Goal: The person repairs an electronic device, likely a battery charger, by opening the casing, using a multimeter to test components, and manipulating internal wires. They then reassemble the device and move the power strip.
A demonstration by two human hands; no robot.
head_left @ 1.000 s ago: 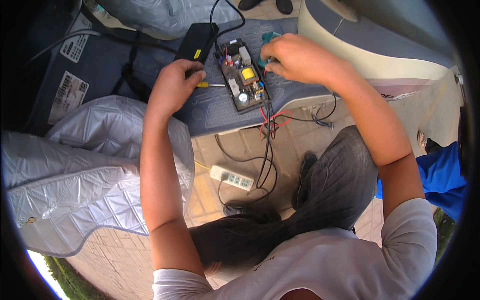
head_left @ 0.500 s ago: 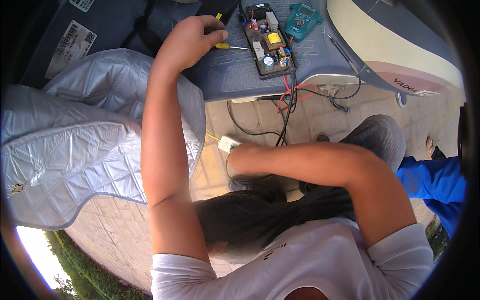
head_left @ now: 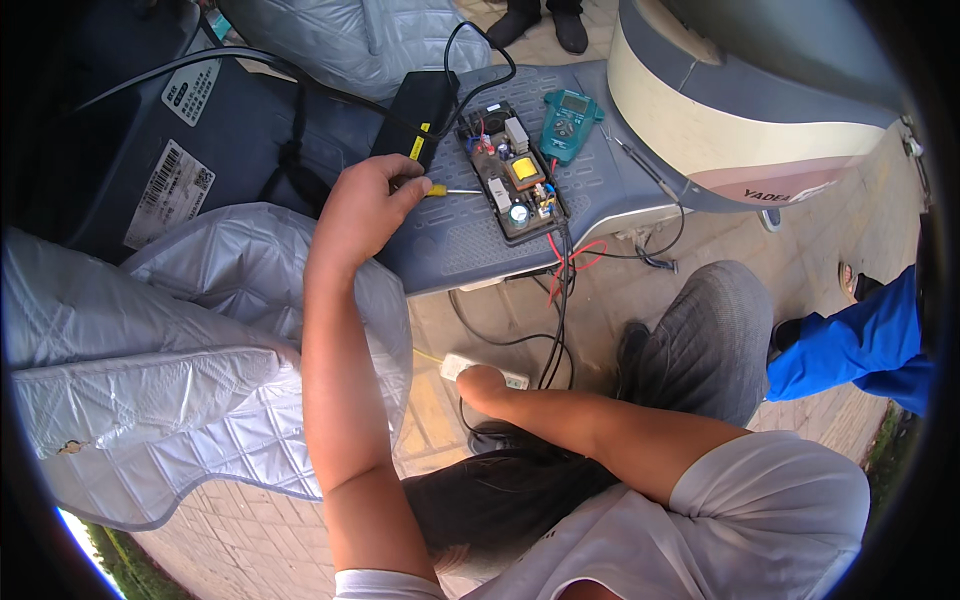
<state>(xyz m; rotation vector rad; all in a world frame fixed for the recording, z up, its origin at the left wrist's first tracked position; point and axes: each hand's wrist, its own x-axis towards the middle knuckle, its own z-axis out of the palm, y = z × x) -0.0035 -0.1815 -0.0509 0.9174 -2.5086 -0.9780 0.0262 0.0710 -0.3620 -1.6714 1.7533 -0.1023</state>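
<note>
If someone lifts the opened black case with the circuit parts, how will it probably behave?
The opened black case looks straight-edged, so probably stiff. Its exposed circuit parts may be fragile. The black cables leaving its lower end could tug or tip it.

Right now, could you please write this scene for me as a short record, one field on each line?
Left hand: the left hand holds a yellow-handled screwdriver, shaft toward the circuit unit
Right hand: the right hand is at the white power strip; fingers hidden
Circuit unit: the open circuit unit lies on the grey footboard
Meter: a teal meter, right of the unit
Box: a black box with a yellow label, left of the unit
Cover: a silver quilted cover, at left
Screwdriver tip contact: cannot tell
</note>
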